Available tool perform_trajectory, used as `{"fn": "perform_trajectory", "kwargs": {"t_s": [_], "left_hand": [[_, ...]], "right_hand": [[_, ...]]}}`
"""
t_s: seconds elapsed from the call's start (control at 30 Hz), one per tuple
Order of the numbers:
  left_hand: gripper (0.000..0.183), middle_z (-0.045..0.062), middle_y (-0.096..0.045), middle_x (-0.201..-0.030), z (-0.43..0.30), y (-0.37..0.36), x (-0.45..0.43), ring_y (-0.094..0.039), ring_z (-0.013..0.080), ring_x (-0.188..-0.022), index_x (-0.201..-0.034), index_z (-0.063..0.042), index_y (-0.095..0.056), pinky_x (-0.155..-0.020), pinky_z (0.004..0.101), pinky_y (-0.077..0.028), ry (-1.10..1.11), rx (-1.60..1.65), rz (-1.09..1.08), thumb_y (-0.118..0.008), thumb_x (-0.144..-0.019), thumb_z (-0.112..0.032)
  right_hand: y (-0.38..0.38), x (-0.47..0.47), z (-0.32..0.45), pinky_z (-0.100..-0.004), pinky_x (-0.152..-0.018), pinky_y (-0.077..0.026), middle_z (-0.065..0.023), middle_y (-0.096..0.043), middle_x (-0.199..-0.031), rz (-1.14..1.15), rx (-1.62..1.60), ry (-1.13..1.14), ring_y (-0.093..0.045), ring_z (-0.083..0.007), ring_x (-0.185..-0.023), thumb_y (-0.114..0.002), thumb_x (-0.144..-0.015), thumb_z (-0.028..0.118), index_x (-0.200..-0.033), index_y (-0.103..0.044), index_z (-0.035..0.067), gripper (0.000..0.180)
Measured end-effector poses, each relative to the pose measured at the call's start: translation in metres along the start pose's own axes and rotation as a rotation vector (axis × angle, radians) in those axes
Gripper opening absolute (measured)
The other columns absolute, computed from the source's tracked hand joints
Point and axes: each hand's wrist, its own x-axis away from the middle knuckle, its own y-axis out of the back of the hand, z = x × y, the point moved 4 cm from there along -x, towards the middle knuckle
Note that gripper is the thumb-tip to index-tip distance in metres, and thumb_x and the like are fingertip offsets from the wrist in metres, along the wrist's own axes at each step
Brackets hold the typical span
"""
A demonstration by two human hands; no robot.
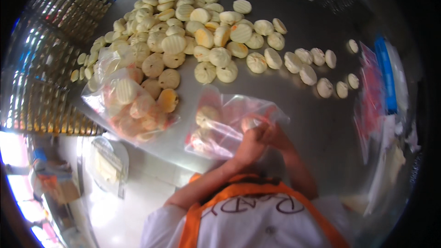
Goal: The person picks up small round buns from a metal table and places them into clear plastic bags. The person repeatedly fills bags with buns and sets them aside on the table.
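A clear plastic bag (227, 101) with red printing lies flat before me on the metal table, with a few steamed buns (207, 116) inside its left part. My left hand (253, 140) is closed on the bag's right side, near another bun seen through the plastic. Close against it, my right hand (275, 137) grips the same end of the bag. The fingers of both hands are partly hidden. To the left, a fuller plastic bag of buns (141, 110) rests on the table edge.
A large heap of pleated buns (174, 43) covers the back left of the metal table (330, 120), with loose ones trailing right. Slatted racks (58, 58) stand at left. Flat red-printed bags (368, 93) and a blue packet (386, 75) lie at right. A round white stool-like object (122, 158) is below left.
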Motion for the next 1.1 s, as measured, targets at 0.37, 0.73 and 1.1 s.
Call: {"fn": "perform_trajectory", "kwargs": {"t_s": [0.37,0.73,1.1], "left_hand": [[0.018,0.007,-0.049,-0.062,-0.008,0.029,0.003,-0.046,0.0137,-0.059,-0.077,-0.001,-0.05,-0.056,0.0263,-0.039,-0.066,0.007,-0.12,-0.046,-0.083,-0.018],[0.011,0.017,-0.05,-0.065,-0.015,-0.007,0.019,-0.05,0.028,-0.06,-0.075,0.0,-0.048,-0.055,0.0327,-0.04,-0.239,-0.293,0.11,-0.048,-0.078,-0.01],[0.016,-0.002,-0.039,-0.06,-0.027,0.006,0.021,-0.035,0.0067,-0.057,-0.073,-0.002,-0.048,-0.051,0.0213,-0.033,-0.106,0.172,0.125,-0.043,-0.085,-0.012]], "right_hand": [[-0.03,-0.054,0.004,-0.0278,-0.082,-0.037,-0.0119,-0.043,-0.113,0.091,0.268,0.26,-0.045,-0.0182,-0.096,-0.058,-0.069,0.014,-0.118,-0.037,0.004,0.054],[-0.068,-0.046,0.001,-0.0288,-0.089,-0.031,-0.0133,-0.04,-0.117,-0.245,1.133,0.448,-0.041,-0.0223,-0.102,-0.055,-0.073,0.018,-0.119,-0.036,0.003,0.052],[-0.068,-0.099,0.014,-0.0296,-0.083,-0.037,-0.012,-0.045,-0.109,-0.233,0.411,0.088,-0.045,-0.02,-0.101,-0.047,-0.08,0.019,-0.112,-0.042,0.004,0.036]]}}
